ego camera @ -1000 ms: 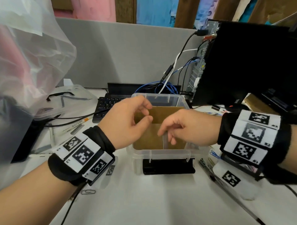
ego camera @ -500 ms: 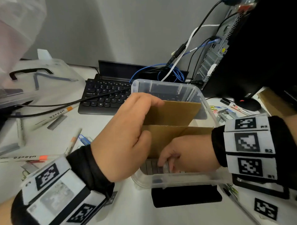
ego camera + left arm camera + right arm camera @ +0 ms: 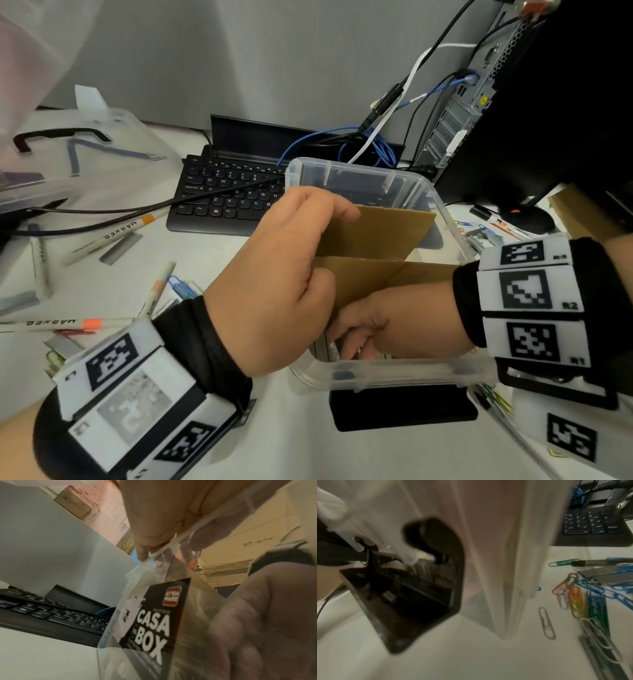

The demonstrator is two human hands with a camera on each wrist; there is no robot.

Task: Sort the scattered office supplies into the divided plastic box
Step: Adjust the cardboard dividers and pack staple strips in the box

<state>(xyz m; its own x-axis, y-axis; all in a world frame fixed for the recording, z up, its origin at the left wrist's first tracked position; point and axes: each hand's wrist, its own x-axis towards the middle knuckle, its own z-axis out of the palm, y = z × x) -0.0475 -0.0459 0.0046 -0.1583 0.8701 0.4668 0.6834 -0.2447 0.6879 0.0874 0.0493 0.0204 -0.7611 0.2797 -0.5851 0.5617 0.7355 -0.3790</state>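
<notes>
Our left hand (image 3: 274, 284) pinched the brown cardboard divider (image 3: 376, 233) in the clear plastic box (image 3: 356, 171). Our right hand (image 3: 387, 322) reached into the near compartment; its grip seemingly held a silvery staple strip (image 3: 333, 349).

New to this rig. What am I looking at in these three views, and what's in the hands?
No robot here: a person wears a head camera and one camera on each wrist, with black-and-white marker bands. The head view looks down at a white desk. The left hand grips a cardboard divider standing in the clear plastic box. The right hand reaches into the near compartment, pinching what looks like a strip of staples. The left wrist view shows the box wall and its label from outside. The right wrist view shows the box corner and loose paper clips. Markers and a keyboard lie to the left.
</notes>
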